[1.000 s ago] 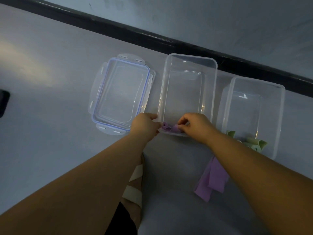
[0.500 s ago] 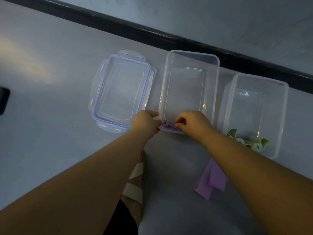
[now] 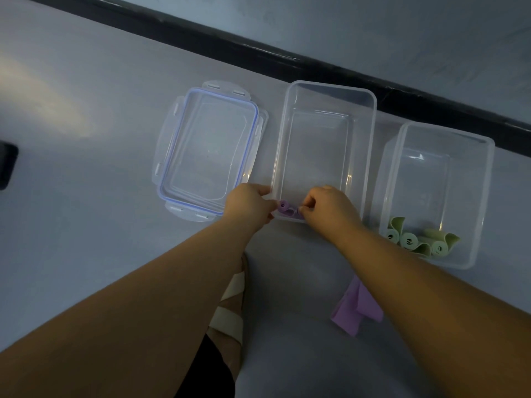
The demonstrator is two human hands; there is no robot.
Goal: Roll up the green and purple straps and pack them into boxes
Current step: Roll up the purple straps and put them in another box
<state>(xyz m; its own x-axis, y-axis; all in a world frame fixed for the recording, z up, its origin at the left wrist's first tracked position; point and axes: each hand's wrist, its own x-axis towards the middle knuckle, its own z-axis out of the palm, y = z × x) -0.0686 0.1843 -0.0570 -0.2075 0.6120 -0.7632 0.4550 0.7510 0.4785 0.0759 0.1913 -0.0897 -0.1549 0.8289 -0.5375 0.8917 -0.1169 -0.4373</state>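
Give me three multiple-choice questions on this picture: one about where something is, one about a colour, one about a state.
1. The green rolls lie in: A the lid; B the middle box; C the right box.
2. The lid's seal is: A blue; B red; C yellow.
3. The right hand: A hangs idle; B pinches the purple roll; C presses the lid.
C: they sit at that box's near end. A: a blue line rims the lid. B: its fingers curl on the roll inside the middle box.
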